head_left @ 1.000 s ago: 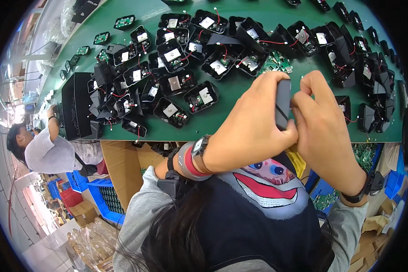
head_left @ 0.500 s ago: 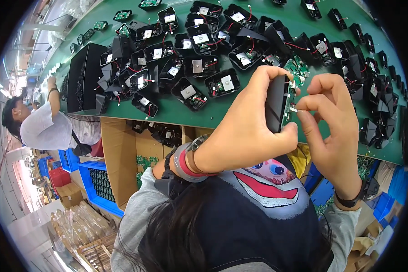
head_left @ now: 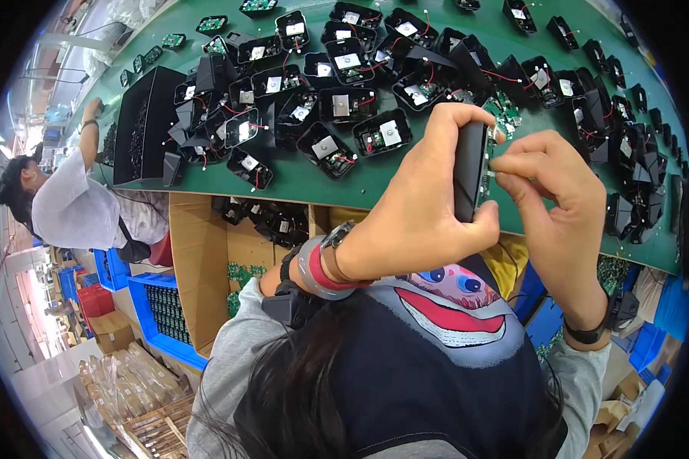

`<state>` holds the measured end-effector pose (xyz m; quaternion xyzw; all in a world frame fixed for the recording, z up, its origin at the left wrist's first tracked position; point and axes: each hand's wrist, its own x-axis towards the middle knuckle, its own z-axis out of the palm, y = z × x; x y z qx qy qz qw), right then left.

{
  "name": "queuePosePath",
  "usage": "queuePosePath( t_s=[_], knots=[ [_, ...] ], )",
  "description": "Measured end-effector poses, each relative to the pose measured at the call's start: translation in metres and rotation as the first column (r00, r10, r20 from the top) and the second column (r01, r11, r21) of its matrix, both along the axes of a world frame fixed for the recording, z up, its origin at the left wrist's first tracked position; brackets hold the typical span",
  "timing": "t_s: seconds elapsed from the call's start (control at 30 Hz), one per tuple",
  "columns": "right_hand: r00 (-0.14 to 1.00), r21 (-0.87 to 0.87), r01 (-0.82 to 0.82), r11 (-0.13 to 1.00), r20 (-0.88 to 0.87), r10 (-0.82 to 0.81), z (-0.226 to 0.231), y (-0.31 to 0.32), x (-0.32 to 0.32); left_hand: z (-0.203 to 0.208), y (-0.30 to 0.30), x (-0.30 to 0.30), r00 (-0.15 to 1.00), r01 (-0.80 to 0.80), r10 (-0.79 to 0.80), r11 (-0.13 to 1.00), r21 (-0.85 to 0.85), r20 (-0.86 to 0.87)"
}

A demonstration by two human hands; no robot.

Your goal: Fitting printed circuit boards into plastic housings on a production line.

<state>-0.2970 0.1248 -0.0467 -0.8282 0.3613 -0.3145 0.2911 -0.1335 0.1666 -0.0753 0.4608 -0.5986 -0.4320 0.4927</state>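
Note:
My left hand [head_left: 417, 195] grips a black plastic housing [head_left: 468, 172], turned on edge above the table's near side. A green circuit board [head_left: 484, 182] shows along the housing's right side, seen almost edge-on. Close against that board, the thumb and forefinger of my right hand [head_left: 563, 195] are pinched together. What lies between those fingertips is too small to make out. Just beyond the hands, loose green boards [head_left: 505, 115] lie in a small pile on the table.
Many open black housings [head_left: 348, 105] with red wires cover the green table [head_left: 406, 172]. A black bin [head_left: 149, 126] of small dark parts stands left. Below the edge are a cardboard box [head_left: 199, 268] and a blue crate [head_left: 157, 325]. Another person [head_left: 80, 195] works at far left.
My right fingertips have moved slightly up and left, closer against the board's edge. The housing stays in my left hand, a little more upright. The other person's arm reaches farther out.

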Motion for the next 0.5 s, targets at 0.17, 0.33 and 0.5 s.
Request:
queuePosePath(
  t_s=[0.17,0.33,0.5],
  knots=[
    [0.912,0.379,-0.084,0.922,0.401,-0.081,-0.010,0.000,0.005,-0.006,-0.006,0.003,0.919,0.089,-0.110,0.993,-0.070,-0.379],
    [0.768,0.662,-0.208,0.720,0.566,-0.299,-0.018,-0.002,0.012,-0.022,-0.024,0.011,0.986,0.149,-0.163,0.959,-0.242,-0.039],
    [0.792,0.503,-0.138,0.854,0.574,-0.210,-0.028,-0.009,0.008,-0.027,-0.029,0.006,1.000,0.029,-0.030,0.987,-0.155,-0.007]
  ],
)
